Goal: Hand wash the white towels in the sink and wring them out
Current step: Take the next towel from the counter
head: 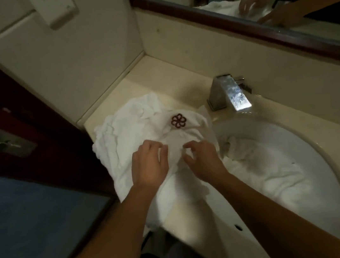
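Room: we are working the counter (179, 77) corner, door (41, 124) at 9 o'clock.
Towel heap (123, 139): lying at the sink's (290, 132) 9 o'clock, running 12 to 6 (emblem (178, 121) at 12).
Hands: left hand (150, 164) is gripping cloth; right hand (203, 159) is curling over it, whether pinching we cannot tell.
Around: faucet (228, 94) at 1 o'clock; second towel (267, 170) lying in the sink.

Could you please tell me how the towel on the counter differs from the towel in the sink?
The counter towel shows a red flower emblem; the sink towel shows none. The counter towel hangs over the counter edge; the sink towel lies bunched inside the sink. The left hand and right hand touch the counter towel; nothing touches the sink towel. Both are white and rumpled.
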Tool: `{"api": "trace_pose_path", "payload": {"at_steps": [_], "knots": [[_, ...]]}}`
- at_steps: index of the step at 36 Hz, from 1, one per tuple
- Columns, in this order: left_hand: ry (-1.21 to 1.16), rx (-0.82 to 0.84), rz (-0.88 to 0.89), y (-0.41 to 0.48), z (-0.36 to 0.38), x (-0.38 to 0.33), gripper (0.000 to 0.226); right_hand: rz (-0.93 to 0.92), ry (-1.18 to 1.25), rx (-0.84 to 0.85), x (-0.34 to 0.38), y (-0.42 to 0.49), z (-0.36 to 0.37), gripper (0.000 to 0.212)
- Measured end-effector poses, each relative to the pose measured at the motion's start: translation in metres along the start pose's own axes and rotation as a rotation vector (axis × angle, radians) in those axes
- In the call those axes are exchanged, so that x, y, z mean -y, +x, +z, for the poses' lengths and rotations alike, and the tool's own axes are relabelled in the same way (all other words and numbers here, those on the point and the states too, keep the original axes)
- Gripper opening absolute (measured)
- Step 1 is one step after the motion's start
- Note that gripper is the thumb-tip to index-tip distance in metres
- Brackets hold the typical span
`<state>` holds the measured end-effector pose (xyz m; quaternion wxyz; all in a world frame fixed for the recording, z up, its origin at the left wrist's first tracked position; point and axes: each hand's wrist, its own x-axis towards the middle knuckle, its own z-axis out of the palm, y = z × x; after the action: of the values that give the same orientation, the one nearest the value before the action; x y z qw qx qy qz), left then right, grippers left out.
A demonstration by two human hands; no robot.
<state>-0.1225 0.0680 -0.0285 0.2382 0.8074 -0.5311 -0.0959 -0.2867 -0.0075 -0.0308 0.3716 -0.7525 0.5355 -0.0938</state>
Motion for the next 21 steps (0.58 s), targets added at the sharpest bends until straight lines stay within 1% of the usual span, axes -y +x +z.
{"api": "trace_pose_path", "payload": {"at_steps": [5, 6, 8, 10, 11, 15, 17, 19, 21], "knots": [[0.093, 0.017, -0.013, -0.044, 0.010, 0.018, 0.052, -0.087, 0.003, 0.093, -0.006, -0.020, 0.012, 0.057], [0.096, 0.004, -0.010, -0.051, 0.011, 0.021, 0.050, -0.122, -0.003, 0.066, -0.010, -0.022, 0.016, 0.054], [0.093, -0.025, -0.007, -0.064, 0.012, 0.024, 0.046, -0.174, -0.013, -0.050, -0.019, -0.022, 0.025, 0.036], [0.122, -0.053, 0.005, -0.073, 0.012, 0.024, 0.042, -0.143, -0.030, -0.136, -0.019, -0.020, 0.028, 0.018], [0.135, -0.055, 0.002, -0.076, 0.011, 0.024, 0.042, -0.144, -0.030, -0.151, -0.015, -0.018, 0.028, 0.014], [0.104, -0.038, -0.060, -0.076, 0.010, 0.018, 0.045, -0.225, -0.033, -0.135, 0.004, -0.015, 0.019, 0.017], [0.034, -0.024, -0.093, -0.072, 0.001, 0.007, 0.048, -0.228, -0.019, -0.115, 0.016, -0.016, 0.009, 0.018], [-0.040, 0.024, -0.182, -0.060, -0.012, -0.009, 0.047, -0.221, 0.001, -0.108, 0.026, -0.016, -0.002, 0.018], [-0.139, 0.030, -0.239, -0.041, -0.024, -0.023, 0.045, -0.207, 0.073, -0.135, 0.034, -0.016, -0.014, 0.016]]}}
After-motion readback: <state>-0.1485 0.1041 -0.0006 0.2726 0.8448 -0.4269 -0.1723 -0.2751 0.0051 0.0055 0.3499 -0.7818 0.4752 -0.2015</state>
